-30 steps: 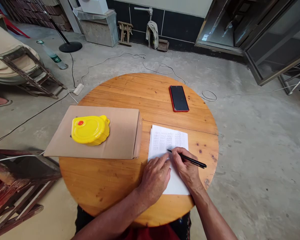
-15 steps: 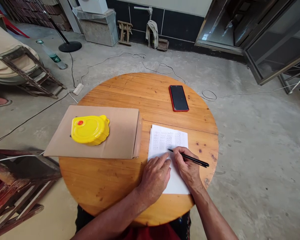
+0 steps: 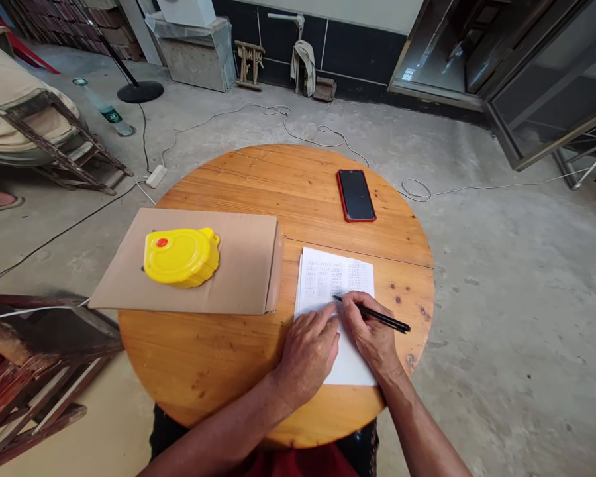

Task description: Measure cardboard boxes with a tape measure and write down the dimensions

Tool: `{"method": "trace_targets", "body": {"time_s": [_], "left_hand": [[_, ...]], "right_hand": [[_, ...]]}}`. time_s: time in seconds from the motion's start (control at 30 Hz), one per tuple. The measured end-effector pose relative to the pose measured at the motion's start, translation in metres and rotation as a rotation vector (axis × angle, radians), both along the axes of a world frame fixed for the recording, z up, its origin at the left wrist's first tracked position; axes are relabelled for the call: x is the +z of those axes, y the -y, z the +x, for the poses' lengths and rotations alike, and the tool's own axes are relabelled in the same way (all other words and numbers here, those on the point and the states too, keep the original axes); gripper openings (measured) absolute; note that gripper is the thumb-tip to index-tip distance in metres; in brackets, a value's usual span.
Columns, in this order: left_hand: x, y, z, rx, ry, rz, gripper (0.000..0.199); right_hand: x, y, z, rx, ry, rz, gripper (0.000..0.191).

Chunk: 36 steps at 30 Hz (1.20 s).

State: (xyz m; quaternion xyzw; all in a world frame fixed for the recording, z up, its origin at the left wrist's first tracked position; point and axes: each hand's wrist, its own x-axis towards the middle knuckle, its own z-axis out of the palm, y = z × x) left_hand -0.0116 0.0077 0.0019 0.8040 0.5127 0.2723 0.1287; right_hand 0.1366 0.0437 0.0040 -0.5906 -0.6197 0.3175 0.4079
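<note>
A sheet of white paper (image 3: 347, 361), with rows of small handwriting across its upper part, lies on the round wooden table. My right hand (image 3: 374, 331) is closed around a black pen (image 3: 385, 318), whose tip touches the paper at the lower end of the writing. The pen's rear end slants down to the right. My left hand (image 3: 310, 348) rests on the left side of the sheet, fingers loosely bent and holding nothing, its index finger reaching close to the pen tip. It covers part of the paper.
On the table (image 3: 218, 371), a cardboard box (image 3: 243, 265) bears a yellow tape-measure-like case (image 3: 181, 257) with a red button. A red-edged phone (image 3: 356, 195) lies beyond the paper. Around it are a wooden chair (image 3: 34, 371), a bottle (image 3: 110, 114) and cables on the concrete floor.
The pen's rear end has shifted slightly to the left as my right hand moves a little. My left hand stays in place on the paper.
</note>
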Motion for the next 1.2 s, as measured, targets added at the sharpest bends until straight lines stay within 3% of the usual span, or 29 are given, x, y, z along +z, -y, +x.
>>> {"method": "trace_targets", "body": {"time_s": [0.6, 0.83, 1.2], "left_hand": [[0.002, 0.0, 0.0, -0.007, 0.007, -0.019, 0.026], [0.001, 0.0, 0.0, 0.002, -0.009, -0.022, 0.023], [0.001, -0.001, 0.001, -0.001, -0.022, 0.008, 0.023]], "right_hand": [[0.002, 0.001, -0.001, 0.004, 0.001, -0.008, 0.017], [-0.007, 0.005, 0.003, -0.087, -0.153, -0.062, 0.016], [-0.001, 0.002, 0.001, -0.072, -0.069, -0.022, 0.018]]}}
